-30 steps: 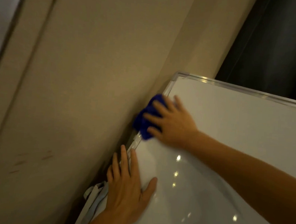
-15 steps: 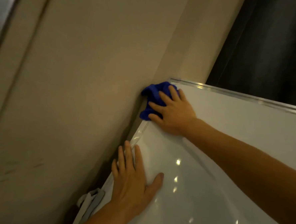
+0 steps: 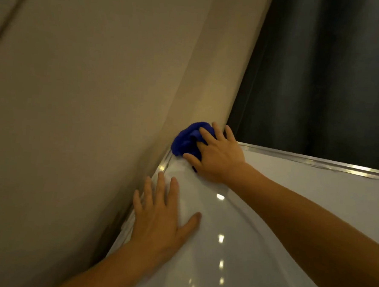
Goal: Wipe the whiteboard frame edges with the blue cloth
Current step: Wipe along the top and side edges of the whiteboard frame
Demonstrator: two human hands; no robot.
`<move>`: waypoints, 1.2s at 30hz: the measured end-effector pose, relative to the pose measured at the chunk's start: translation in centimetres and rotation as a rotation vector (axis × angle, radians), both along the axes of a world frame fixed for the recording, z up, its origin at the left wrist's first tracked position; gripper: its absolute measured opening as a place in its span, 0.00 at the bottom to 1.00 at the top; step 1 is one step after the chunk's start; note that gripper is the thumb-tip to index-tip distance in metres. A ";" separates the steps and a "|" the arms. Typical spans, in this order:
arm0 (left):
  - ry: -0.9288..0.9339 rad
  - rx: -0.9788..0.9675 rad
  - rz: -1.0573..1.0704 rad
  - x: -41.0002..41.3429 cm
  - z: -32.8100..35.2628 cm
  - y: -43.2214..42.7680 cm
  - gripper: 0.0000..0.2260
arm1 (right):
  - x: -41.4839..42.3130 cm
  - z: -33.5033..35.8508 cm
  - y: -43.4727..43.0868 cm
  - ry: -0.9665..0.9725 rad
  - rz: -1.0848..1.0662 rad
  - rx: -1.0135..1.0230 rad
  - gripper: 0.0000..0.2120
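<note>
A white glossy whiteboard (image 3: 290,216) with a thin silver frame (image 3: 316,162) leans against a beige wall. My right hand (image 3: 216,156) presses a crumpled blue cloth (image 3: 186,138) onto the board's upper left corner, where the left frame edge meets the top edge. The cloth bulges out past the corner against the wall. My left hand (image 3: 159,217) lies flat with fingers spread on the board surface beside the left frame edge (image 3: 162,166), a little below the cloth, holding nothing.
The beige wall (image 3: 86,114) runs close along the board's left edge, leaving a narrow dark gap. A dark curtain (image 3: 321,73) hangs behind the top edge at the right. Ceiling lights reflect on the board.
My right hand has slid the blue cloth up the left frame edge to the top corner. My left hand has followed upward along the same edge, still flat on the board.
</note>
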State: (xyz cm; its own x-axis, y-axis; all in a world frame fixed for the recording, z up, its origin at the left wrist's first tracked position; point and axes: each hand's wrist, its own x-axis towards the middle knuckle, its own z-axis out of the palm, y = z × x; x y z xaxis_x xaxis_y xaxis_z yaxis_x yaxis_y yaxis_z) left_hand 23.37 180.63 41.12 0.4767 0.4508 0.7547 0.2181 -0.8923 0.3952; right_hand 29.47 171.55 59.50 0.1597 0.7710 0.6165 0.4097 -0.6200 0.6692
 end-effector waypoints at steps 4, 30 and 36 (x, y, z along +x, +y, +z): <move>-0.034 -0.049 -0.076 2.6 5.4 -2.1 0.49 | 0.3 0.7 -6.0 -0.001 -0.060 0.026 0.38; -0.081 0.530 -0.293 6.6 17.4 -21.6 0.47 | 2.7 9.8 -33.5 0.599 -0.381 0.796 0.26; -0.126 0.523 -0.302 7.0 18.2 -22.4 0.49 | 2.9 3.0 -31.9 -0.001 -0.135 0.415 0.31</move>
